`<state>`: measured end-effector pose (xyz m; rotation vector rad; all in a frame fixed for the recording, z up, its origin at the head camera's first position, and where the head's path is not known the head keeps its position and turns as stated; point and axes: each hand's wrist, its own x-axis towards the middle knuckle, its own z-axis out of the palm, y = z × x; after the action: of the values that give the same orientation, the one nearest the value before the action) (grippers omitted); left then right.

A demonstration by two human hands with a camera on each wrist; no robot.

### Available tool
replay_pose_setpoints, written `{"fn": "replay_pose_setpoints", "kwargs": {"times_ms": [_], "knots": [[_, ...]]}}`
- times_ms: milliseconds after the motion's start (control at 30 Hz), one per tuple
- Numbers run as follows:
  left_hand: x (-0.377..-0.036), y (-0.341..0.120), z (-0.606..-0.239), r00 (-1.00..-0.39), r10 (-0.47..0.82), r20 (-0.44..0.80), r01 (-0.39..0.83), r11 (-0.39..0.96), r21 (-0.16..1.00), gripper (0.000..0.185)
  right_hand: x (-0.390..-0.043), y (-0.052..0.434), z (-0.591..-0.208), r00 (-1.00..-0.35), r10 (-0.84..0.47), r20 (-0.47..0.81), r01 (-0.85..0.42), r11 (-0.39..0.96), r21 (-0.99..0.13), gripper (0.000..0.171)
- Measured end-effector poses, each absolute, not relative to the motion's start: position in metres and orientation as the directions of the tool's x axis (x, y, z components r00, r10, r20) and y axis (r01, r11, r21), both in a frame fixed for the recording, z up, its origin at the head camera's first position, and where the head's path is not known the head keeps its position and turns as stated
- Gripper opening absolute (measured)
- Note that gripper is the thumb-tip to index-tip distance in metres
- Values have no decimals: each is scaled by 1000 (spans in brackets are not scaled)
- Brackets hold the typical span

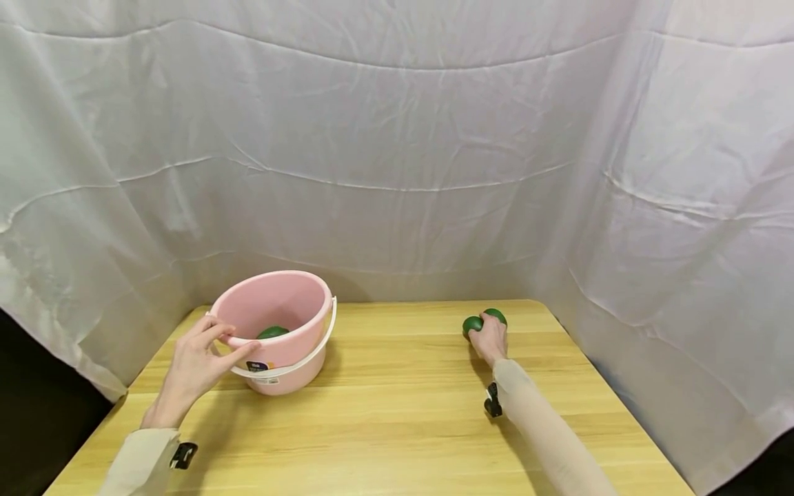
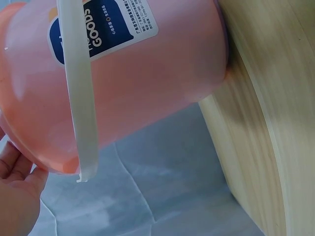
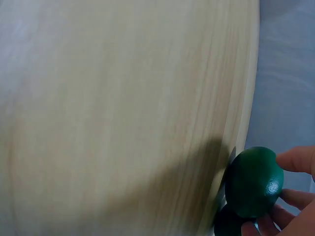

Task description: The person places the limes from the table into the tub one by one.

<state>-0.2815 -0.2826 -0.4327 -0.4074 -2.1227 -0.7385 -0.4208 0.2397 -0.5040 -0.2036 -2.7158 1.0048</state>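
A pink bucket (image 1: 288, 358) with a white handle (image 1: 329, 331) stands at the table's left, its mouth tipped toward me. My left hand (image 1: 194, 362) grips its near left rim, fingers over the edge and thumb along the outside. Inside the bucket lies a dark green avocado-like fruit (image 1: 273, 332). At the far right, my right hand (image 1: 490, 339) grips a glossy green avocado-like fruit (image 3: 255, 182) between thumb and fingers. A second such fruit (image 1: 496, 315) is right beside it, partly hidden by the hand; lower fingers reach it in the right wrist view.
The wooden table (image 1: 397, 413) has a rounded far edge close behind the bucket and the fruits. Pale cloth curtains (image 1: 397, 151) hang behind and along both sides. A dark label (image 2: 103, 27) is on the bucket's wall.
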Motion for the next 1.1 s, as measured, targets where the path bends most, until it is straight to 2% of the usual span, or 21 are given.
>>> {"fn": "replay_pose_setpoints", "kwargs": {"times_ms": [200, 633, 933, 1100], "knots": [[-281, -283, -432, -591, 28, 806, 518, 780, 352, 36, -423, 240, -506, -967, 181, 178, 16, 742, -670, 56], [-281, -283, -432, -593, 36, 804, 522, 778, 350, 35, -425, 238, -517, -993, 67, 101, -29, 672, -740, 63], [-279, -281, -431, -602, 27, 798, 513, 778, 362, 34, -428, 231, -518, -991, 97, 97, -26, 559, -829, 58], [-280, -282, -431, -617, 22, 787, 504, 779, 373, 34, -428, 229, -517, -986, 128, 103, -22, 521, -853, 62]]}}
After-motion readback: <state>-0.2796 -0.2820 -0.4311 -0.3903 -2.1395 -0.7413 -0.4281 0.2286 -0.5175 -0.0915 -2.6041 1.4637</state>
